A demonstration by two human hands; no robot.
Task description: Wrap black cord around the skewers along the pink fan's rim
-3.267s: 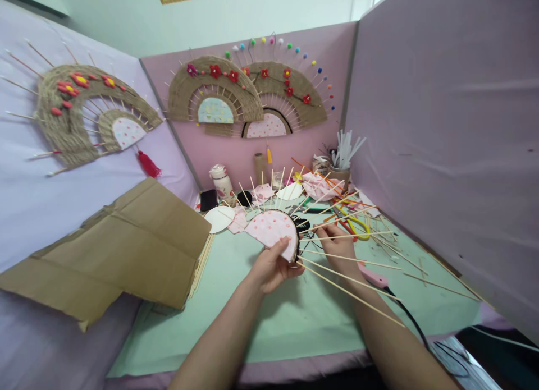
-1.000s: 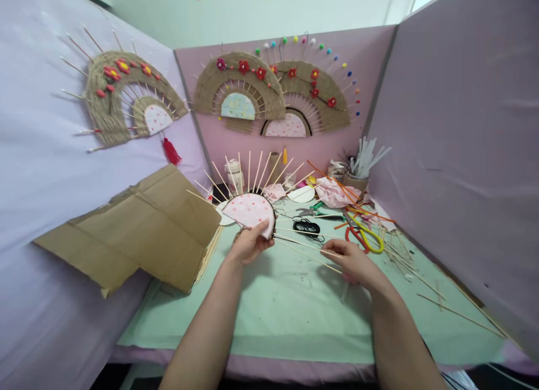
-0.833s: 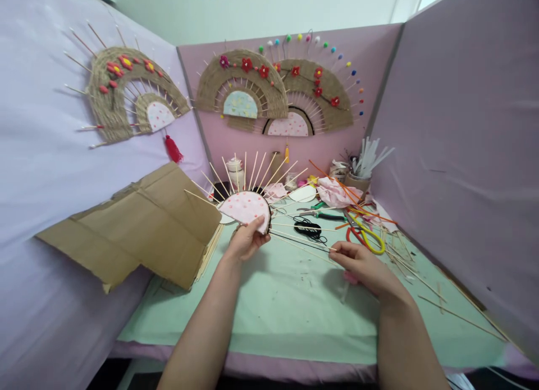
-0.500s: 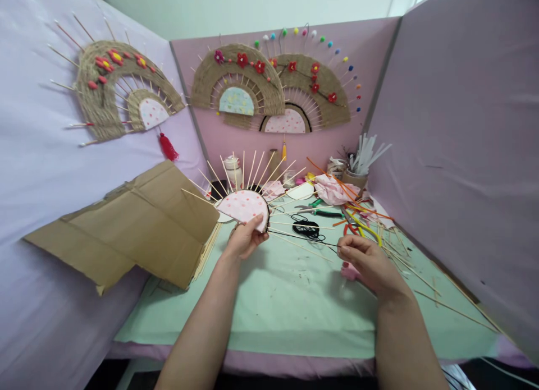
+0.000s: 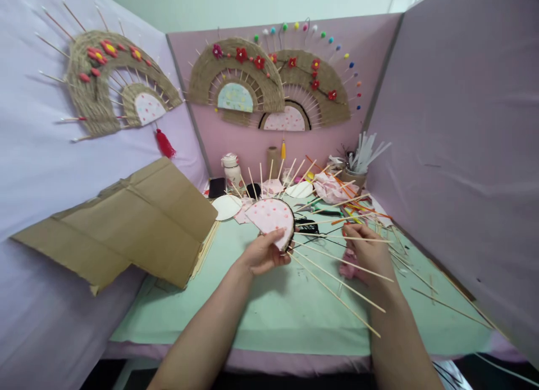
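Note:
My left hand grips a semicircle covered in pink dotted fabric by its lower edge, thumb on the front. Thin wooden sticks fan out from its curved side, and black cord lines that curve. Over to the right, my right hand is closed with fingertips pinching the black cord, which runs taut from the semicircle behind some sticks. A loose bundle of black cord lies on the table between the hands, partly hidden by sticks. Pink cloth lies beneath my right hand.
Folded cardboard leans at the left. Pliers, pink fabric, loose sticks and a pot of white strips lie or stand right and back. A bottle stands behind. Finished fans hang on the walls.
My left hand has moved right and turned the semicircle clockwise, so its sticks now point further right and down. My right hand keeps the cord and has shifted slightly upward.

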